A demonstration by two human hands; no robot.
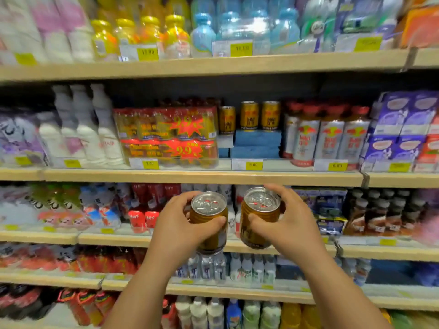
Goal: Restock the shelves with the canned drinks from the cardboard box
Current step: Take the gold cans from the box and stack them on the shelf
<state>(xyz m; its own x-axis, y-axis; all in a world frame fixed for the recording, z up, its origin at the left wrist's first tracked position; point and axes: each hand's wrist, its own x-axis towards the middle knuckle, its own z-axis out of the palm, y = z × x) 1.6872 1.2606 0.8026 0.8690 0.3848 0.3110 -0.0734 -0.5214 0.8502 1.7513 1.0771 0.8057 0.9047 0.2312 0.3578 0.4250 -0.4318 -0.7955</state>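
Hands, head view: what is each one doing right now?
Left hand: closed around a gold metal drink can, held upright.
Right hand: closed around a second gold metal drink can.

Tiered pale wooden shelving with yellow price tags, bright even store light.

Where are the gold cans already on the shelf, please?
In the head view, three gold cans stand centre on the second shelf from the top, atop blue boxes, between red multipacks on the left and red-capped bottles on the right.
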